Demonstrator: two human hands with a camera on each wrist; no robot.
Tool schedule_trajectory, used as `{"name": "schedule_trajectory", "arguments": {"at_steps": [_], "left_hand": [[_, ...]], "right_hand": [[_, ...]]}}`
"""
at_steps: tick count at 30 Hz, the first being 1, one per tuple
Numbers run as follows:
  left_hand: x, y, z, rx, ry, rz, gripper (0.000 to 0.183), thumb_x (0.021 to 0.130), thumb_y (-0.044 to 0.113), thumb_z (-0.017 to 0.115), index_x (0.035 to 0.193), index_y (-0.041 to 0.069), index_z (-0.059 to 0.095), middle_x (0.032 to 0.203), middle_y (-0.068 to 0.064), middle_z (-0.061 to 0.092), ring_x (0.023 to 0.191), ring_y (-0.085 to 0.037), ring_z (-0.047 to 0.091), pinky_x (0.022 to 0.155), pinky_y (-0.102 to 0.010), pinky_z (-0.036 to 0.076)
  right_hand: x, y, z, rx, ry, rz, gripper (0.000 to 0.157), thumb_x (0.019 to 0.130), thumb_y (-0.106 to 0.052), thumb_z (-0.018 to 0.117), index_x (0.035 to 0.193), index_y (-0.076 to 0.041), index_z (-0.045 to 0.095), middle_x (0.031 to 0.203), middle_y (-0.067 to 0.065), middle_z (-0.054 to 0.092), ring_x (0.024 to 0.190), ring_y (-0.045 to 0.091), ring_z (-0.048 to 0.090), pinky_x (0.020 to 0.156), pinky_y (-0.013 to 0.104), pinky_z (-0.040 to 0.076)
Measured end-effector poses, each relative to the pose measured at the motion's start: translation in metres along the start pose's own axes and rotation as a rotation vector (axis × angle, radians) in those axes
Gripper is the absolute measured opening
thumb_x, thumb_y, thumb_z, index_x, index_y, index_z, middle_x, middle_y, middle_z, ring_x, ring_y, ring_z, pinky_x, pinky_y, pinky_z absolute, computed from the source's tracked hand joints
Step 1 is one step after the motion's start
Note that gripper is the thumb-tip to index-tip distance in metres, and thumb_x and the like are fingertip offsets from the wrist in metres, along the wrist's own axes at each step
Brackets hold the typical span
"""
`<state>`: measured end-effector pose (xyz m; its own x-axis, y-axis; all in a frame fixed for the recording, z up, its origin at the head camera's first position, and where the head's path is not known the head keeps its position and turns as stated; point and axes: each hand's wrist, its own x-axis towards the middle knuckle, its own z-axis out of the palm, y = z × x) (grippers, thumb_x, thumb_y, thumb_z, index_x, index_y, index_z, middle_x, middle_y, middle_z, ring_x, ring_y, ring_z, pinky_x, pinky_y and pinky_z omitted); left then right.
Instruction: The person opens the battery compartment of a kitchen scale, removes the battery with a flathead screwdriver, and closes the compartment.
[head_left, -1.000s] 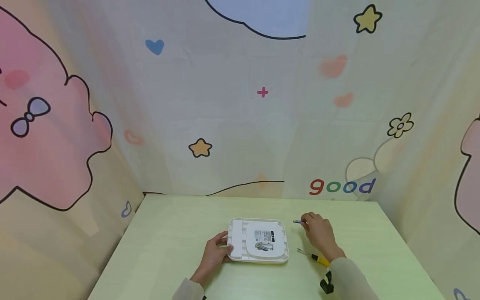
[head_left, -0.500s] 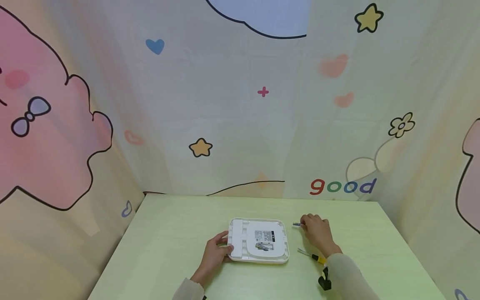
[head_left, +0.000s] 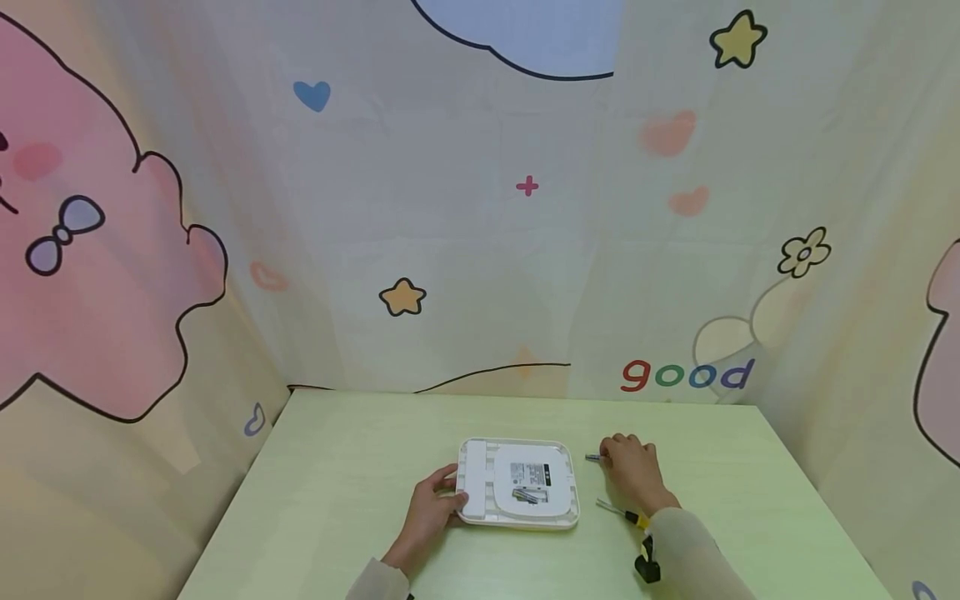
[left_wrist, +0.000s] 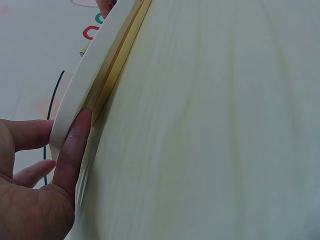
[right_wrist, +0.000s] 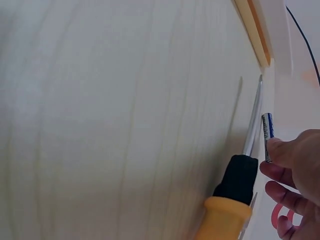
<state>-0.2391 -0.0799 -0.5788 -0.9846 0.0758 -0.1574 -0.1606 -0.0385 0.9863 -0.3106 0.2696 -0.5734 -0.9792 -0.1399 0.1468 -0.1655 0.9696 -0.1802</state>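
The white device sits label side up on the surface, a small compartment open in its face. At its left edge the left hand grips the rim, thumb over the top. Right of the device, the right hand is nearly closed, back upward, thumb and fingertips pinching a battery that points towards it. Nearer than that hand, also right of the device, lies a yellow-and-black screwdriver, tip towards it.

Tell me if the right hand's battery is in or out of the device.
Out: the right hand pinches the battery, apart from the device.
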Motion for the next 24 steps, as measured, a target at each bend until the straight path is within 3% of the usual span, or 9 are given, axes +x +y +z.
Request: {"name": "schedule_trajectory", "arguments": {"at_steps": [8, 16, 24], "left_hand": [[0.0, -0.001, 0.001, 0.005, 0.004, 0.008, 0.062, 0.085, -0.009, 0.063, 0.143, -0.006, 0.043, 0.124, -0.031, 0.054, 0.075, -0.017, 0.066, 0.064, -0.032, 0.061], [0.018, -0.026, -0.002, 0.033, 0.016, 0.0, 0.063, 0.086, -0.007, 0.065, 0.144, -0.003, 0.043, 0.125, -0.028, 0.055, 0.075, -0.015, 0.066, 0.062, -0.031, 0.061], [0.016, -0.023, -0.002, 0.024, 0.02, 0.0, 0.064, 0.085, -0.005, 0.066, 0.145, -0.001, 0.044, 0.126, -0.028, 0.056, 0.076, -0.016, 0.067, 0.064, -0.033, 0.061]], "right_hand": [[-0.001, -0.001, 0.0, -0.015, -0.012, -0.006, 0.004, 0.088, -0.016, 0.072, 0.09, -0.015, 0.069, 0.092, 0.003, 0.064, 0.09, 0.027, 0.056, 0.078, 0.051, 0.044], [-0.003, 0.0, 0.0, -0.014, -0.012, 0.003, 0.012, 0.088, -0.019, 0.072, 0.097, -0.013, 0.068, 0.1, 0.007, 0.065, 0.094, 0.029, 0.056, 0.08, 0.053, 0.044], [-0.006, -0.006, -0.008, -0.013, 0.043, -0.012, 0.017, 0.088, -0.023, 0.073, 0.101, -0.014, 0.067, 0.106, 0.008, 0.064, 0.1, 0.031, 0.056, 0.082, 0.053, 0.044]]}}
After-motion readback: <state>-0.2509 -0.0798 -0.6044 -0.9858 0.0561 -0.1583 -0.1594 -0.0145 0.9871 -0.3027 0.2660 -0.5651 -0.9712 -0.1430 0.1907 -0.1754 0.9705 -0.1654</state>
